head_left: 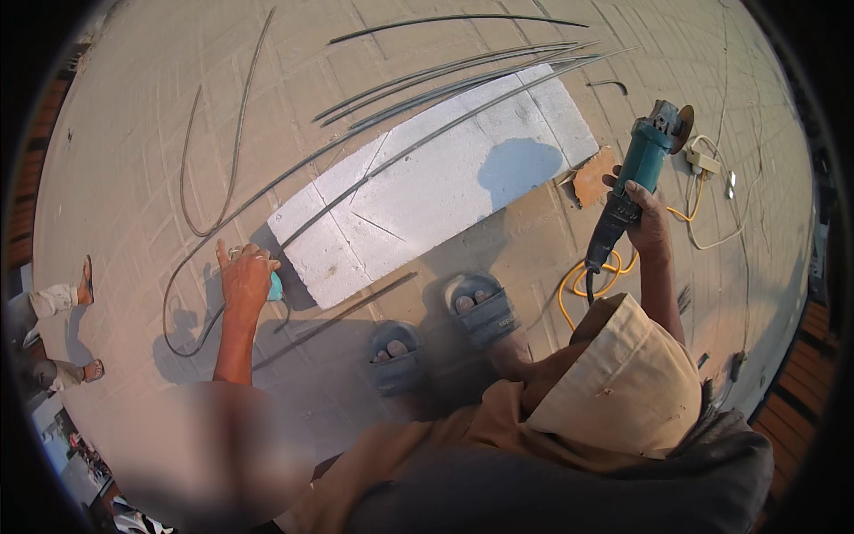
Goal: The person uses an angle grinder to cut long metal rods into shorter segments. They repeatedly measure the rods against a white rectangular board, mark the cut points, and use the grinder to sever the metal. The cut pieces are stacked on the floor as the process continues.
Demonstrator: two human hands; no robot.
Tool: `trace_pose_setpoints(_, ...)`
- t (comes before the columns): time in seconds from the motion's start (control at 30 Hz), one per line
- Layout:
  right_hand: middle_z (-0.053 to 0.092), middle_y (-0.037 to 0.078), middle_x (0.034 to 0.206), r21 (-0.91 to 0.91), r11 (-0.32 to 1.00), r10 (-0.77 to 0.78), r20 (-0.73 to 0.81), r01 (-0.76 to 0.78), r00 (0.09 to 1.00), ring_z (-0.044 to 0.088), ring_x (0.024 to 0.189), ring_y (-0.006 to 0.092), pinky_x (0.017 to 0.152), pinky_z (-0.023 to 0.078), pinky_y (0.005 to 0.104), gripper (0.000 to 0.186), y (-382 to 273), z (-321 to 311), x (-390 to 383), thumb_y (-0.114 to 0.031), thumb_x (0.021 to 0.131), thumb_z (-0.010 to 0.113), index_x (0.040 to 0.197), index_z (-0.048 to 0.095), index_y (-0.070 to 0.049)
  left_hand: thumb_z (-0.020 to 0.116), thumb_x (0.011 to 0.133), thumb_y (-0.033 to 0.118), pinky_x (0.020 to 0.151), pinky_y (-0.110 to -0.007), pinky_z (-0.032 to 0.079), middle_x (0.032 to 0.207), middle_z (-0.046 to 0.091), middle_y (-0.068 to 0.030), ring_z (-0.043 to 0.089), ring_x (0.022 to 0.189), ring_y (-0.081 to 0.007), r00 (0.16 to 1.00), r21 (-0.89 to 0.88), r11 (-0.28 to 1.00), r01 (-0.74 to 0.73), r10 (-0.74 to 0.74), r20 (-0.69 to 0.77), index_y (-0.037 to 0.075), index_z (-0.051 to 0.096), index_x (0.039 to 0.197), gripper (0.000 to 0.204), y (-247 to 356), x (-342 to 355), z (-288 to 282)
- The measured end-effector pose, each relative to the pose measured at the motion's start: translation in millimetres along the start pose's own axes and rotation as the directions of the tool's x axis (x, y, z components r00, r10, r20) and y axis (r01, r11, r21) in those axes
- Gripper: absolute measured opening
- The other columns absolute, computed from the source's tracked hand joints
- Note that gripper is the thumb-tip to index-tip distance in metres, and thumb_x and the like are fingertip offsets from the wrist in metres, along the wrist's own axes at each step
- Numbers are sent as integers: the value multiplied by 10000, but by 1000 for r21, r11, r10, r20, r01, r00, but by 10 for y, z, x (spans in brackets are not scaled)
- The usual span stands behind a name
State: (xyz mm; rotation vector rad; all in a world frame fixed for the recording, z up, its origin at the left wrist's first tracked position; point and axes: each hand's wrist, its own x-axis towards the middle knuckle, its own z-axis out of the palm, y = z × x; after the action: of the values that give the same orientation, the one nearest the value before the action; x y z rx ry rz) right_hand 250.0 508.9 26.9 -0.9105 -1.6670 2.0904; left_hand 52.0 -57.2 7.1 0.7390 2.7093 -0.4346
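Paving [116,178] fills my view, stretching widest at upper left. A white block [427,205] lies slantwise at centre, one long rod [391,166] along its top. Across a gap from its right end, I see the right hand [649,216] clamped on a green grinder [644,156]. Well apart, the left hand [245,274] is just beside the block's left edge, a turquoise thing [276,287] under it; I cannot tell its grip.

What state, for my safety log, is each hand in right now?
Left hand: at a teal object; grip cannot be told.
Right hand: closed, holding the green angle grinder.
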Motion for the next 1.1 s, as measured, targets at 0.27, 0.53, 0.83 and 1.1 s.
trace_pose_setpoints(0.27, 619, 161, 1006, -414, 905, 11, 258, 100, 966, 654, 865, 210, 737, 566, 343, 772, -78, 1407, -30, -258, 634, 869, 1229, 515, 83, 638, 855, 697, 1163, -499, 335, 1467, 480, -265, 428, 1411, -367, 987, -988, 124, -91, 144, -73, -63, 393, 1476, 1011, 1101, 409, -837)
trace_pose_setpoints(0.53, 563, 230, 1292, -329, 882, 38, 764, 338, 644, 579, 1194, 307, 1012, 482, 400, 973, 278, 2289, -350, -288, 695, 893, 1439, 383, 77, 828, 821, 471, 1042, -424, 450, 1176, 602, -66, 556, 1192, -216, 979, -697, -689, 199, 113, 169, 55, 570, 1225, 635, 1610, 672, -898)
trace_pose_setpoints(0.83, 596, 186, 1340, -159, 847, 332, 903, -507, 273, 596, 1237, 271, 1112, 408, 404, 645, 757, 2057, -470, -174, 915, 640, 1461, 406, 75, 775, 850, 461, 994, -449, 517, 1147, 632, -107, 610, 1126, -234, 969, -651, -739, 175, 12, 247, 51, 571, 1236, 599, 1348, 468, -744)
trace_pose_setpoints(1.1, 659, 159, 1230, -148, 853, 343, 881, -501, 324, 639, 1147, 243, 1032, 473, 371, 538, 774, 2091, -557, -140, 930, 672, 1398, 502, 64, 825, 831, 429, 1006, -437, 509, 1143, 628, -98, 603, 1135, -229, 960, -574, -789, 219, 69, 272, 51, 572, 1232, 606, 1315, 464, -588)
